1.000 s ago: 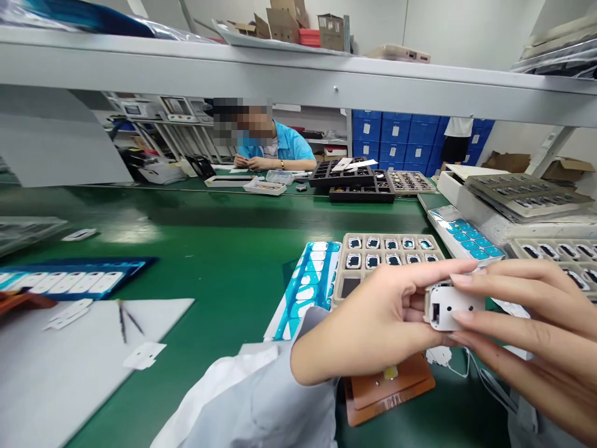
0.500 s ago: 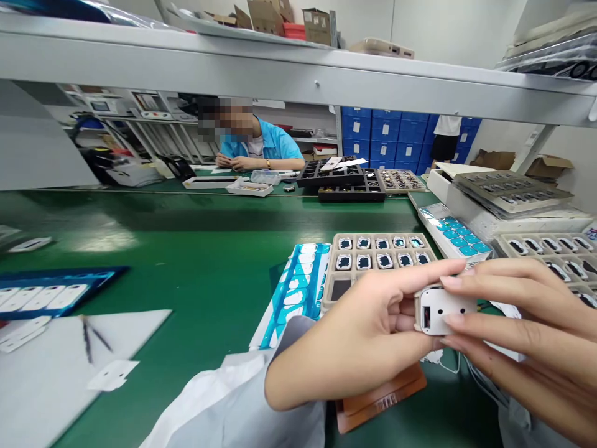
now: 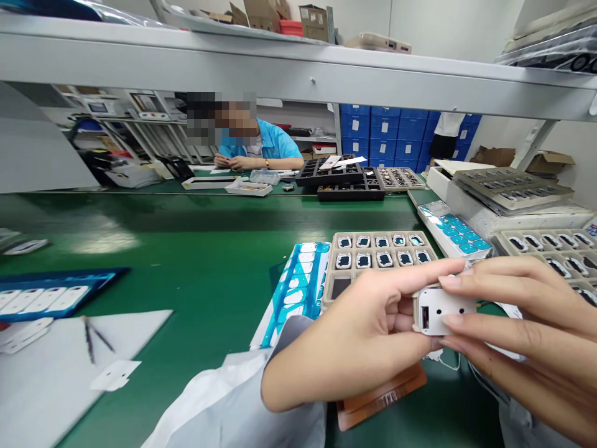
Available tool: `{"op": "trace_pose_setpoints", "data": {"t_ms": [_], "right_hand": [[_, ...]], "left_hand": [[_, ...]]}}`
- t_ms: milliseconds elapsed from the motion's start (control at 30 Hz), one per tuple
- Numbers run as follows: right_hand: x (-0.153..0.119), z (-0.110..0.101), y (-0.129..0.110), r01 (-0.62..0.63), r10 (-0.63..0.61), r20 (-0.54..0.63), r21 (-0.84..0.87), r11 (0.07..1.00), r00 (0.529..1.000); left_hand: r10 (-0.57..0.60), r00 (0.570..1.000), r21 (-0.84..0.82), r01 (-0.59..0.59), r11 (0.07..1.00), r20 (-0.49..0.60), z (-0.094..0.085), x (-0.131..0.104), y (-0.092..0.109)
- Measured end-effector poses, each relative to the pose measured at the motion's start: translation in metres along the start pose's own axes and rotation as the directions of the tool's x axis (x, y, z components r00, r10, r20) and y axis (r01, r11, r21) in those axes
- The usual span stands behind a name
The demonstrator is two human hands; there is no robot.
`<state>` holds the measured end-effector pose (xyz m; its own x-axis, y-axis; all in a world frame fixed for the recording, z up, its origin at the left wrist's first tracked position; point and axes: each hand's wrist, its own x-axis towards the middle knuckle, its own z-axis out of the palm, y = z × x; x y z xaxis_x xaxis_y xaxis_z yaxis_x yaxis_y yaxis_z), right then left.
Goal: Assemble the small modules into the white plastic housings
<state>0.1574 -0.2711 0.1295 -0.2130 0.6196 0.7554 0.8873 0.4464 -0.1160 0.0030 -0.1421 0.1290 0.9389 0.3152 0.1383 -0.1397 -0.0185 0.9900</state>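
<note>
Between both hands, at the right of the head view, is a small white device housing with rounded corners. Its face has two dark round holes and a dark rectangular slot on the left side. My left hand is closed on its left side, index finger along the top edge and thumb below. From the right, my right hand grips it too, fingertips pressed on the face and edges. Behind my hands sits a beige compartment tray with rows of watch-like parts. An orange-brown packet lies beneath the left wrist.
A blue-and-white sheet of stickers lies left of the tray. A second beige tray stands at right. White board with tweezers is at left. A shelf beam crosses overhead. Across the bench a person in a blue shirt sits working.
Both hands keep their hold on the white housing, almost unmoved. The view has shifted only very slightly.
</note>
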Motion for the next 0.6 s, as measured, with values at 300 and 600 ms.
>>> {"op": "trace_pose_setpoints", "data": {"t_ms": [300, 600], "right_hand": [[0.0006, -0.0048, 0.0047, 0.076, -0.074, 0.063, -0.033, 0.997, 0.995], [-0.0008, 0.0012, -0.0008, 0.014, -0.013, 0.023, -0.034, 0.999, 1.000]], "left_hand": [[-0.001, 1.000, 0.125, -0.001, 0.992, 0.016, -0.0035, 0.0021, 0.0003], [-0.006, 1.000, 0.070, 0.005, 0.998, 0.007, -0.0021, 0.0021, 0.0002]]}}
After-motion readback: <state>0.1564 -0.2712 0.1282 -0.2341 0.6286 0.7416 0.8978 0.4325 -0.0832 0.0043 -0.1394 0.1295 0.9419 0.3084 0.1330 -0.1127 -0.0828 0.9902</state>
